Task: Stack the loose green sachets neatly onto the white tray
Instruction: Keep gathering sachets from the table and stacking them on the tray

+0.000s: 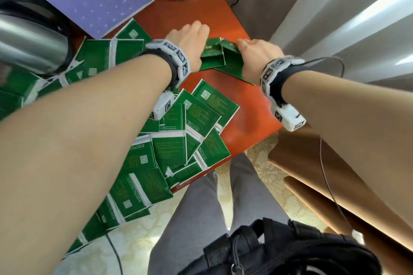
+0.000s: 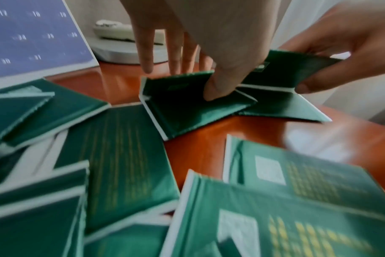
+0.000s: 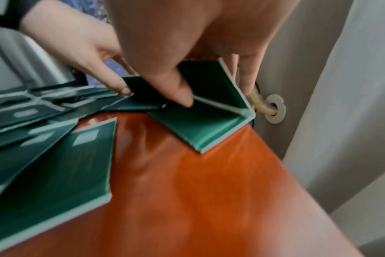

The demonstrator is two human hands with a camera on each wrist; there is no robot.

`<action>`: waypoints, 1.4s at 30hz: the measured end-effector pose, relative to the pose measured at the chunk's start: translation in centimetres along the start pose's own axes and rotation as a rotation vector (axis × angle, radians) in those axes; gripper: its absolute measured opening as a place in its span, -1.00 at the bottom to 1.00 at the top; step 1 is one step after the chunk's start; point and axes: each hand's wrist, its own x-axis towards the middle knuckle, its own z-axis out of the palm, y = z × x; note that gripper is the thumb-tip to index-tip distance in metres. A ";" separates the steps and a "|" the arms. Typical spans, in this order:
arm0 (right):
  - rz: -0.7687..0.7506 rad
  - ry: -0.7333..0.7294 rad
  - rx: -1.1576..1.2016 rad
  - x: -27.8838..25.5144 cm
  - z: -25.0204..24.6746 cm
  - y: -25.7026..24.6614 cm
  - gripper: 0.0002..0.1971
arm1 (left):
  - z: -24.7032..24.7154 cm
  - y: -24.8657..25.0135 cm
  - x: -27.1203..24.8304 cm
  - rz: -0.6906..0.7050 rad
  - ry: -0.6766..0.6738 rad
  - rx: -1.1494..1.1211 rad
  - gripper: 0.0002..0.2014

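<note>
Little print is reading clearly

The purple calendar card (image 2: 33, 40) at ten o'clock is showing pale numerals, "10" and "31" among them; the green sachets (image 2: 297, 182) are carrying white code squares and yellow lines too blurred to read.

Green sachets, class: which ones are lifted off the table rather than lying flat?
The sachets at the table's far corner, pinched between the left hand and right hand; the rest lie flat in the pile.
</note>
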 end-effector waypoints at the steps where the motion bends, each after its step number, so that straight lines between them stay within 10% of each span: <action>1: -0.013 -0.030 -0.008 -0.2 1.1 -0.1 -0.28 | 1.0 0.2 -0.2 0.015 -0.023 0.008 -0.38; 6: 0.003 -0.059 -0.039 -1.0 4.9 -1.0 0.11 | 5.0 1.1 -0.9 0.019 -0.093 0.043 0.02; 25: -0.005 0.149 -0.028 2.0 6.9 -2.6 -0.47 | 5.7 2.0 -0.6 -0.018 0.096 0.080 -0.34; 33: -0.019 0.112 -0.109 -1.4 0.3 -2.5 -0.39 | 1.2 0.9 -4.1 0.010 0.174 0.085 -0.30; 42: -0.091 0.470 -0.183 -8.1 -11.6 -9.0 -0.33 | -10.9 -4.2 -13.9 -0.041 0.443 0.136 -0.30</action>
